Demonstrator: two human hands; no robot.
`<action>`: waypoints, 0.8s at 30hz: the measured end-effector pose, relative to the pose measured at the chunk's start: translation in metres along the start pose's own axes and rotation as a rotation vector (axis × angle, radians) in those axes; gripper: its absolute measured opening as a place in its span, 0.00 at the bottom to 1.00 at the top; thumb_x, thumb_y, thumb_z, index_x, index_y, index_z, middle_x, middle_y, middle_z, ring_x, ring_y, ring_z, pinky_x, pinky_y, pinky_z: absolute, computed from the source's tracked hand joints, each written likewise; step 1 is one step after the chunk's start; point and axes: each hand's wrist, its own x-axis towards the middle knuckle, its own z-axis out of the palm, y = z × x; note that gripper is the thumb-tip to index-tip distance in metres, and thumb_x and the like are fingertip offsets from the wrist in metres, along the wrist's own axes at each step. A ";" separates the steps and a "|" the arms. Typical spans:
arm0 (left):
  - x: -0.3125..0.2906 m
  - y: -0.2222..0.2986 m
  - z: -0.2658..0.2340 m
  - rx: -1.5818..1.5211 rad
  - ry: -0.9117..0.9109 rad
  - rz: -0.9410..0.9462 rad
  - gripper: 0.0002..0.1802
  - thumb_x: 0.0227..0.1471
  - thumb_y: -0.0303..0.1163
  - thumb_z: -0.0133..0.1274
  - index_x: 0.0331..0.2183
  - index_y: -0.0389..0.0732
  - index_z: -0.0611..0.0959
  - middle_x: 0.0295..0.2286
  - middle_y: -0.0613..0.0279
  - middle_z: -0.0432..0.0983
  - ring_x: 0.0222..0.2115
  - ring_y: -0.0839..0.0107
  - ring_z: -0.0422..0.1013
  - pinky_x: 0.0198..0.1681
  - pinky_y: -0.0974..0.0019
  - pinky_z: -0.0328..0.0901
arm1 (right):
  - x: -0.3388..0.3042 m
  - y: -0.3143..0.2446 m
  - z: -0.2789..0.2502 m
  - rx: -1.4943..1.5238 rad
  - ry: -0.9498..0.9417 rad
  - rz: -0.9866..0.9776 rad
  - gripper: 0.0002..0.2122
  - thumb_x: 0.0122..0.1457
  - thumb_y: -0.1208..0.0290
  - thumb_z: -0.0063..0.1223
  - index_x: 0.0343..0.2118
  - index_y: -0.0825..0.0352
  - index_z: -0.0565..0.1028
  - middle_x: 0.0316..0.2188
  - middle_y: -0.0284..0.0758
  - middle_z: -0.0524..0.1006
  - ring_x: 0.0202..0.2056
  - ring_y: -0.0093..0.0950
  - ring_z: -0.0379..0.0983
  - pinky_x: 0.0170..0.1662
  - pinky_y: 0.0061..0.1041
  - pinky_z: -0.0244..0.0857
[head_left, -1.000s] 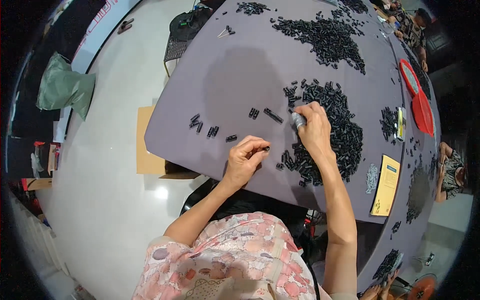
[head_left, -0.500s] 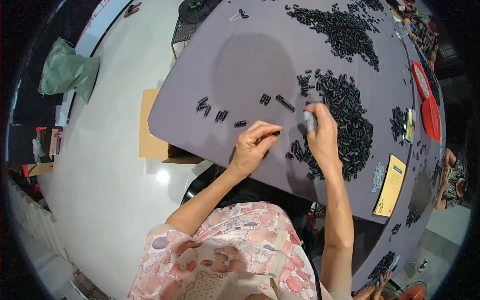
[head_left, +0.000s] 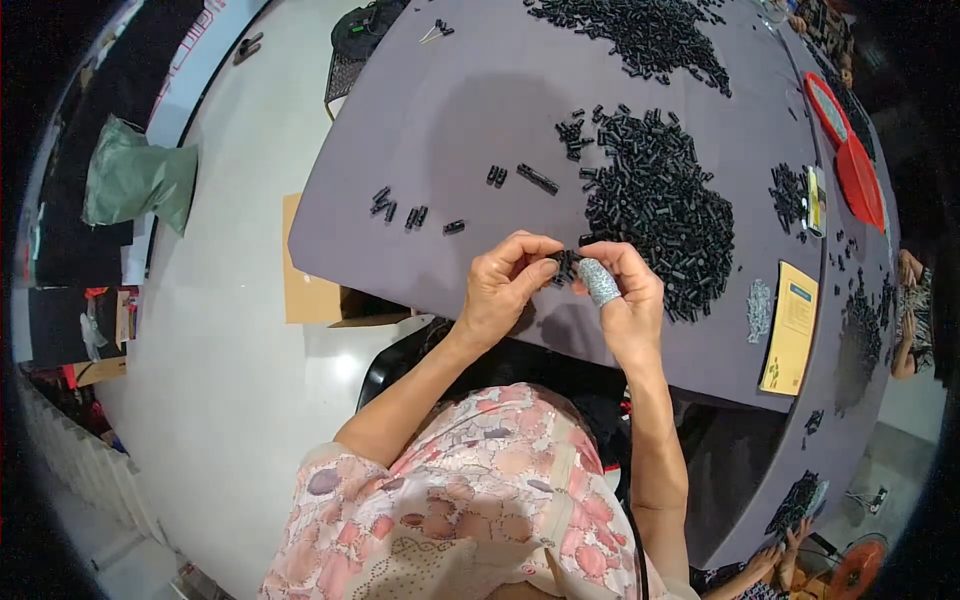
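My left hand [head_left: 500, 290] pinches a small black tube-shaped piece [head_left: 553, 264] between thumb and fingertips, above the near edge of the table. Close to its right, my right hand [head_left: 632, 300] is closed in a pinch, with a small black piece [head_left: 590, 240] at its fingertips. A grey speckled finger cover [head_left: 600, 283] wraps the right thumb. The two sets of fingertips nearly meet, and fingers partly hide what they hold. Just beyond the right hand spreads a big heap of black tube-shaped pieces [head_left: 660, 200].
On the grey-purple tabletop [head_left: 400, 130], several joined black pieces [head_left: 415, 216] and a longer one [head_left: 538, 179] lie to the left. Another heap [head_left: 660, 40] is farther back. Rightward are a yellow booklet [head_left: 789, 328], clear small parts [head_left: 759, 310] and a red basket [head_left: 860, 180]. Other people's hands [head_left: 785, 550] work there.
My right hand has come from the heap's edge toward my left hand, and the fingertips are now close together. The left hand has stayed almost in place; the view has shifted slightly.
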 end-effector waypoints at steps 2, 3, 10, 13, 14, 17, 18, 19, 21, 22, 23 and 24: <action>-0.001 0.003 0.002 -0.012 -0.013 0.015 0.08 0.51 0.22 0.52 0.37 0.35 0.80 0.27 0.72 0.69 0.25 0.85 0.63 0.27 0.80 0.60 | -0.002 0.000 -0.001 -0.020 -0.011 -0.032 0.08 0.54 0.86 0.45 0.36 0.72 0.72 0.28 0.32 0.76 0.28 0.18 0.72 0.32 0.17 0.66; -0.001 0.004 0.002 0.006 -0.026 0.024 0.08 0.51 0.22 0.52 0.37 0.35 0.80 0.27 0.72 0.69 0.25 0.85 0.63 0.27 0.80 0.59 | -0.003 -0.001 -0.002 -0.047 -0.009 -0.041 0.08 0.53 0.86 0.45 0.36 0.71 0.72 0.27 0.31 0.75 0.28 0.18 0.72 0.32 0.17 0.66; -0.002 0.016 0.000 0.122 -0.107 0.054 0.09 0.54 0.25 0.49 0.38 0.35 0.80 0.26 0.71 0.65 0.23 0.84 0.60 0.25 0.80 0.57 | -0.009 -0.002 -0.001 -0.053 0.004 -0.054 0.09 0.53 0.87 0.44 0.36 0.71 0.73 0.25 0.31 0.75 0.27 0.18 0.72 0.32 0.17 0.66; -0.003 0.014 0.000 0.101 -0.114 0.062 0.10 0.55 0.26 0.49 0.38 0.35 0.80 0.26 0.71 0.65 0.23 0.84 0.60 0.26 0.79 0.57 | -0.010 -0.005 0.001 -0.028 -0.009 -0.048 0.09 0.52 0.87 0.44 0.36 0.72 0.73 0.26 0.31 0.75 0.27 0.18 0.73 0.32 0.17 0.66; -0.003 0.015 0.000 0.100 -0.113 0.061 0.10 0.55 0.26 0.49 0.38 0.35 0.80 0.26 0.71 0.65 0.23 0.84 0.60 0.26 0.79 0.57 | -0.010 -0.006 0.001 -0.029 -0.010 -0.047 0.09 0.52 0.87 0.44 0.36 0.72 0.73 0.26 0.31 0.75 0.27 0.18 0.73 0.32 0.17 0.66; -0.002 0.018 0.000 0.113 -0.109 0.050 0.10 0.55 0.27 0.48 0.38 0.34 0.79 0.26 0.71 0.65 0.24 0.84 0.60 0.27 0.79 0.57 | -0.011 -0.008 0.002 0.016 -0.019 -0.018 0.09 0.53 0.87 0.45 0.36 0.72 0.73 0.26 0.31 0.75 0.26 0.18 0.73 0.31 0.16 0.67; -0.002 0.018 0.001 0.096 -0.114 0.052 0.11 0.55 0.27 0.48 0.39 0.34 0.79 0.26 0.71 0.65 0.24 0.83 0.60 0.27 0.79 0.58 | -0.011 -0.007 0.003 0.037 -0.009 -0.021 0.09 0.53 0.87 0.45 0.35 0.71 0.73 0.26 0.31 0.76 0.26 0.18 0.73 0.31 0.16 0.67; -0.002 0.018 0.002 0.078 -0.118 0.054 0.11 0.56 0.27 0.47 0.39 0.34 0.79 0.26 0.71 0.65 0.24 0.83 0.61 0.28 0.79 0.58 | -0.011 -0.006 0.003 0.059 0.002 -0.024 0.08 0.53 0.87 0.45 0.35 0.71 0.73 0.26 0.31 0.76 0.26 0.18 0.73 0.31 0.16 0.67; -0.002 0.020 0.003 0.058 -0.112 0.050 0.11 0.56 0.27 0.47 0.40 0.34 0.79 0.26 0.70 0.65 0.24 0.83 0.61 0.28 0.79 0.58 | -0.012 -0.006 0.006 0.067 0.011 -0.009 0.08 0.54 0.87 0.45 0.35 0.71 0.73 0.26 0.32 0.76 0.26 0.18 0.73 0.31 0.16 0.67; -0.002 0.020 0.004 0.038 -0.106 0.045 0.12 0.56 0.27 0.47 0.41 0.34 0.78 0.26 0.70 0.65 0.24 0.83 0.61 0.28 0.79 0.58 | -0.012 -0.005 0.007 0.075 0.021 0.005 0.08 0.54 0.87 0.45 0.35 0.71 0.73 0.26 0.32 0.76 0.26 0.18 0.73 0.31 0.16 0.68; -0.003 0.018 0.004 0.038 -0.105 0.045 0.12 0.56 0.27 0.47 0.41 0.34 0.78 0.26 0.70 0.65 0.24 0.83 0.61 0.28 0.79 0.58 | -0.013 -0.006 0.007 0.076 0.021 0.006 0.08 0.54 0.87 0.45 0.35 0.71 0.73 0.26 0.32 0.76 0.26 0.18 0.73 0.31 0.16 0.68; -0.003 0.014 0.004 -0.027 -0.093 0.055 0.13 0.56 0.27 0.47 0.42 0.34 0.78 0.27 0.69 0.67 0.25 0.82 0.63 0.29 0.78 0.59 | -0.013 -0.006 0.008 0.106 0.019 0.017 0.08 0.54 0.87 0.44 0.35 0.71 0.73 0.27 0.33 0.76 0.27 0.19 0.73 0.32 0.17 0.68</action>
